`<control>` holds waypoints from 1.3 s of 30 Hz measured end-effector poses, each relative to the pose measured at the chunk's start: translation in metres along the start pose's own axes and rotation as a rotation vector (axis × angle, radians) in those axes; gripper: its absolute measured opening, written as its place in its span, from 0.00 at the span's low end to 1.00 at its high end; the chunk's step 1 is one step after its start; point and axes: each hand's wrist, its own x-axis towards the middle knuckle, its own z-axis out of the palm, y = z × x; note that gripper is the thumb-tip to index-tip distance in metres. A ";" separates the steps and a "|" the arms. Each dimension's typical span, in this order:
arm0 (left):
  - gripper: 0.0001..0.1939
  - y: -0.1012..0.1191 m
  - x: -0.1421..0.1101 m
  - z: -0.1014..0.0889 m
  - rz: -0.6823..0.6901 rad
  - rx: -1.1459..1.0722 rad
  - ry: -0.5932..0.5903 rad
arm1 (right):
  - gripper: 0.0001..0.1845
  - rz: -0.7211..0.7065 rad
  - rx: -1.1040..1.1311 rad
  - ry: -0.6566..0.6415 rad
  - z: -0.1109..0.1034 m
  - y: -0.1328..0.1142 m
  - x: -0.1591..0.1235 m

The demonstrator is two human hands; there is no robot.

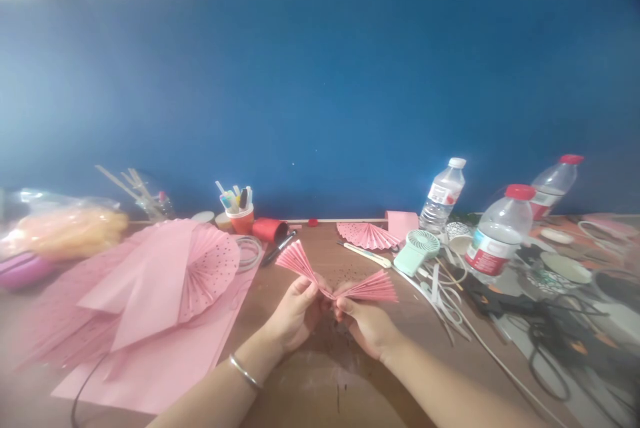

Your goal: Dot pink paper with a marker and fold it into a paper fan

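A pleated pink paper fan (371, 287) is pinched near its middle by both hands above the wooden table. Its two ends flare out like a bow, one up to the left and one to the right. My left hand (299, 311), with a silver bangle on the wrist, has thumb and fingers closed on the left part of the folds. My right hand (364, 327) grips the folds just right of the centre. Small dark specks, perhaps cut-out bits, lie on the table behind the hands. The fingertips under the paper are partly hidden.
Pink sheets and pleated fans (150, 295) are heaped at left. Behind stand a cup of pens (241, 221), a red cylinder (270, 231), another pink fan (367, 236) and a utility knife (367, 255). A mint handheld fan (416, 252), cables and water bottles (501, 231) crowd the right.
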 end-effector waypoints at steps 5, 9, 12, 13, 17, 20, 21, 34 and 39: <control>0.17 0.000 0.000 -0.001 -0.060 0.046 -0.090 | 0.07 0.005 -0.028 -0.015 0.001 0.000 -0.001; 0.15 0.000 0.002 -0.001 -0.075 -0.007 -0.130 | 0.08 -0.019 -0.089 -0.002 0.002 0.001 0.001; 0.14 -0.001 0.004 0.002 -0.072 -0.025 -0.077 | 0.08 -0.056 -0.087 0.032 0.002 0.001 0.003; 0.13 -0.001 0.004 0.003 -0.065 -0.026 -0.060 | 0.08 -0.070 -0.081 0.045 0.002 0.000 0.004; 0.10 -0.002 0.006 0.005 -0.042 0.004 0.063 | 0.09 -0.078 -0.079 0.144 0.000 0.002 0.006; 0.08 -0.003 0.008 0.000 -0.038 0.072 0.206 | 0.09 -0.029 -0.164 0.243 -0.001 0.005 0.006; 0.08 -0.004 0.008 -0.002 -0.036 0.089 0.235 | 0.09 -0.026 -0.206 0.266 -0.002 0.007 0.006; 0.15 -0.010 0.012 -0.023 -0.050 0.460 0.270 | 0.09 -0.053 -0.356 0.297 -0.006 0.009 0.007; 0.14 -0.009 0.011 -0.023 -0.060 0.554 0.235 | 0.08 -0.108 -0.348 0.289 -0.005 0.008 0.007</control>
